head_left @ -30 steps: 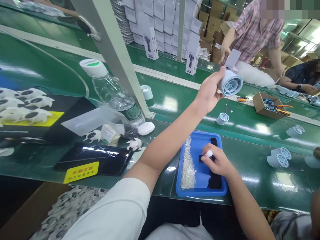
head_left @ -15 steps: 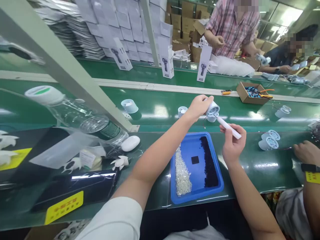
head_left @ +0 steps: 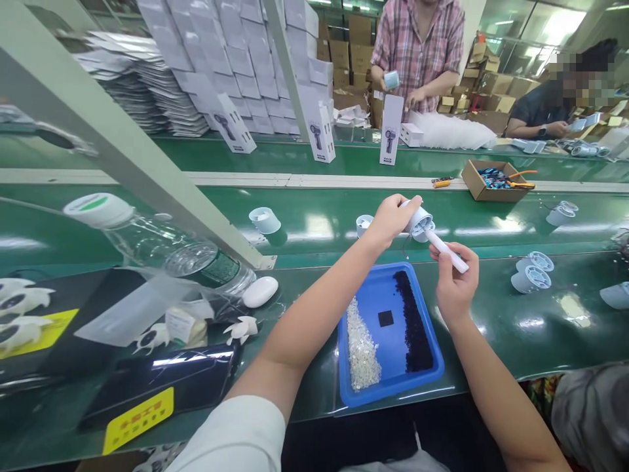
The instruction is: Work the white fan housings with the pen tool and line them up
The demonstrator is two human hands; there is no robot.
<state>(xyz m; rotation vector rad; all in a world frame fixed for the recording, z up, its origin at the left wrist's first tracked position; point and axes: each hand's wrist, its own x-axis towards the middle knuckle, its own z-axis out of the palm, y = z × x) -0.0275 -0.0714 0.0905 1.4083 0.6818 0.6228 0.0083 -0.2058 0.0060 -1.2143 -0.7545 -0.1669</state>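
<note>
My left hand (head_left: 392, 217) is wrapped round a pale blue round fan housing (head_left: 419, 223), held above the green belt. My right hand (head_left: 455, 283) grips a white stick tool (head_left: 446, 251) whose tip touches the housing's open face. Below both hands lies a blue tray (head_left: 390, 383) with a strip of clear small parts (head_left: 361, 344), a strip of black small parts (head_left: 413, 324) and one black square pad (head_left: 386, 318).
More fan housings (head_left: 531, 278) stand on the belt, right and left. A water bottle (head_left: 162, 246), a white mouse-shaped case (head_left: 260, 292) and a black phone (head_left: 157, 383) lie at the left. Across the belt a person in a plaid shirt (head_left: 417, 52) handles white boxes (head_left: 392, 129); a cardboard box (head_left: 496, 180) holds tools.
My right hand left the tray with the white stick and brought it to the housing. My left hand lowered the housing from high up to just above the belt.
</note>
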